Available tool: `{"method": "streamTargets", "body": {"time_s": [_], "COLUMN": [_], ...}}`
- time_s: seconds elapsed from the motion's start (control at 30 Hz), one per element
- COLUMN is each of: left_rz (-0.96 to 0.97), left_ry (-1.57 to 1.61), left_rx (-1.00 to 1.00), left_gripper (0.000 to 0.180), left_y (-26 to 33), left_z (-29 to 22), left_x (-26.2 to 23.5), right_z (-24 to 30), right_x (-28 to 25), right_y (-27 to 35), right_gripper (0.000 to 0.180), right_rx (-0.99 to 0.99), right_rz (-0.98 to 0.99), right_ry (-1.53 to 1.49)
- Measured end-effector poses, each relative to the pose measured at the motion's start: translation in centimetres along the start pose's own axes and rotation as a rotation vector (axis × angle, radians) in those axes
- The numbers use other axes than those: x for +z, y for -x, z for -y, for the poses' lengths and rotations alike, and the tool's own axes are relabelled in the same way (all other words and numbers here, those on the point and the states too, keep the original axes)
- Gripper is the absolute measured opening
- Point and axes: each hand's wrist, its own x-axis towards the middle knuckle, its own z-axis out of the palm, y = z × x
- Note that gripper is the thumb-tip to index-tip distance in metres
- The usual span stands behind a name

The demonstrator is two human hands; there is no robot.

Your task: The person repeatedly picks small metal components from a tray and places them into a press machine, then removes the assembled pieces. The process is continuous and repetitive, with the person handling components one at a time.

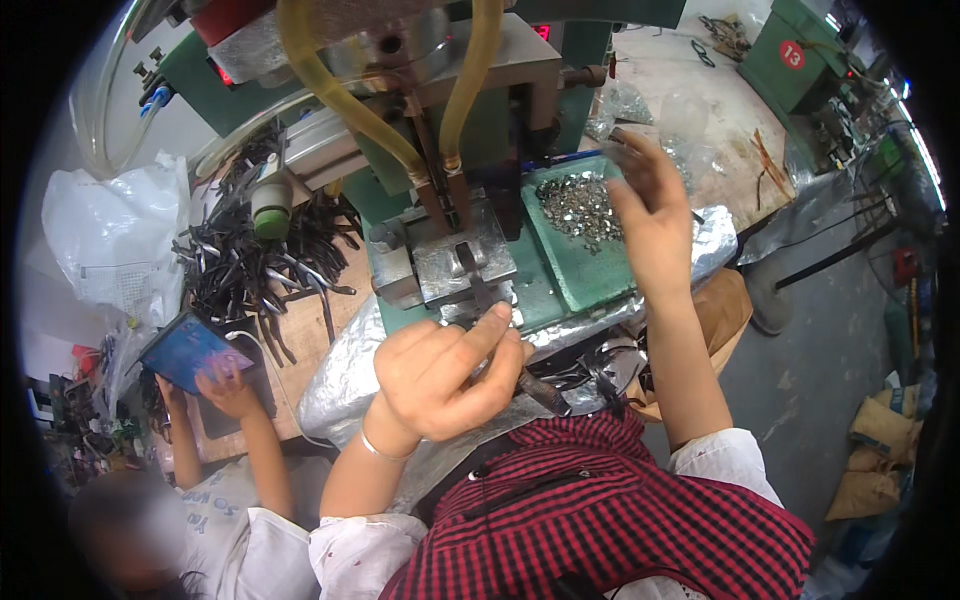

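A green press machine (470,120) with two yellow hoses (330,90) fills the top centre of the view, standing on a bench wrapped in silver foil (345,375). To the left lies a heap of dark metal tool blanks (260,265) on a wooden surface, beside a white plastic bag (110,235). On the machine's right sits a green tray (585,270) holding a pile of small shiny metal pieces (582,205).

At lower left, another person holds a blue phone (190,350).

The wearer's left hand (450,375) is closed around a dark plier-like tool (520,375), its forefinger pressing the front end against the steel fixture block (465,265) under the press head. The right hand (645,200) hovers over the tray of small pieces, fingers pinched narrow; whether it already holds a piece is too small to tell.

To do this step well, it seems wise to seat the tool flat and square in the fixture, keep the fingertip clear of the press head, and lift only one small piece at a time.
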Motion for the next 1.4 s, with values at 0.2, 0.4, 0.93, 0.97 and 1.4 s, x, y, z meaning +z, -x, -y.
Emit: {"method": "streamTargets", "body": {"time_s": [0.2, 0.4, 0.93, 0.97, 1.4], "left_rz": [-0.007, -0.014, 0.509, 0.538, 0.202], "left_ry": [0.009, 0.06, -0.832, -0.89, -0.861], "left_rx": [-0.001, -0.197, -1.138, -1.16, -1.451], "left_gripper": [0.026, 0.029, 0.033, 0.034, 0.031], "left_y": [0.4, 1.5, 15.3, 17.7, 21.5], "left_z": [0.1, -1.7, 10.2, 11.0, 18.8], "left_x": [0.5, 0.2, -3.7, -2.2, -1.3], "right_z": [-3.4, -3.9, -3.8, -4.0, -2.2], "right_x": [-4.1, -2.6, 1.3, 1.3, -3.8], "right_y": [3.3, 4.5, 3.5, 3.8, 6.9], "right_gripper": [0.018, 0.013, 0.019, 0.019, 0.015], "right_rx": [0.108, -0.086, -0.057, 0.011, 0.07], "right_rz": [0.082, 0.128, 0.073, 0.087, -0.031], "right_ry": [0.491, 0.913, 0.371, 0.372, 0.279]}}
